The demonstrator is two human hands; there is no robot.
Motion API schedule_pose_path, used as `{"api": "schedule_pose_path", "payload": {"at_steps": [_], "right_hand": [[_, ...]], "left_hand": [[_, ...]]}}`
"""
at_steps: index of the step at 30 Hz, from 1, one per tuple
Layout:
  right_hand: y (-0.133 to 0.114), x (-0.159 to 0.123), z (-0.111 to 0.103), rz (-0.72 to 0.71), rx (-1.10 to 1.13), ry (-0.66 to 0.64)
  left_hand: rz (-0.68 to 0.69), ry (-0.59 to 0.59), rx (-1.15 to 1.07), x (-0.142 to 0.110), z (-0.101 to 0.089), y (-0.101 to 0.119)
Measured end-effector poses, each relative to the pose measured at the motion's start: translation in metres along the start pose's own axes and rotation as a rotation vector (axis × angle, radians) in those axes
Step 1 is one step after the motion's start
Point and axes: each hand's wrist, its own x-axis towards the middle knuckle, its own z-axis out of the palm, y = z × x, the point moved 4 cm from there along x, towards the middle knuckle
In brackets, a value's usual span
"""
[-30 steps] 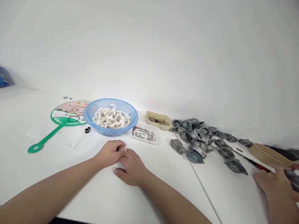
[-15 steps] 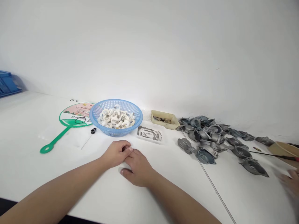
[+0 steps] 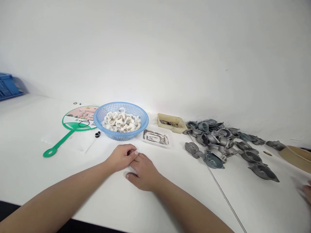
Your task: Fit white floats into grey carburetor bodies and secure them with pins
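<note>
The person's left hand (image 3: 122,158), loosely curled, meets the right hand (image 3: 144,171), which lies spread with its thumb out; whether the left grips its fingers cannot be told. Both rest on a smooth white table (image 3: 107,197). Just beyond them stand a blue basket (image 3: 120,137) of white rings (image 3: 121,122) and, to its right, a shallow clear tray (image 3: 167,146) of dark slivers. A green-handled fan (image 3: 62,141) lies leftward; grey metal parts (image 3: 213,137) heap rightward past a cream box (image 3: 181,128). At the right edge, another person's hand (image 3: 307,191) shows near a tan container (image 3: 295,158). A blue crate (image 3: 9,86) sits far left, before a plain pale wall (image 3: 155,48).
</note>
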Motion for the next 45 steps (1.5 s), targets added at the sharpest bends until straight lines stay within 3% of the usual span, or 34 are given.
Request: {"api": "schedule_pose_path", "payload": {"at_steps": [5, 11, 17, 24, 31, 37, 45], "right_hand": [[-0.004, 0.002, -0.003, -0.006, 0.012, -0.031], [0.010, -0.003, 0.007, 0.008, 0.064, 0.227], [0.011, -0.001, 0.014, -0.003, 0.106, 0.195], [0.012, -0.006, 0.016, 0.027, 0.069, 0.362], [0.011, -0.008, 0.010, 0.029, 0.070, 0.268], [-0.001, -0.002, 0.001, -0.009, 0.050, 0.057], [-0.006, 0.000, -0.005, 0.029, 0.045, 0.068]], "left_hand": [[-0.005, 0.004, -0.012, 0.000, 0.000, -0.001], [-0.005, 0.000, 0.006, 0.000, 0.001, -0.002], [0.005, -0.009, 0.043, -0.001, 0.001, -0.003], [-0.002, -0.010, 0.068, -0.001, 0.001, -0.002], [0.006, -0.011, 0.064, 0.000, 0.003, -0.006], [0.001, -0.014, 0.064, 0.000, 0.002, -0.004], [0.000, -0.017, 0.059, -0.002, 0.001, -0.001]]}}
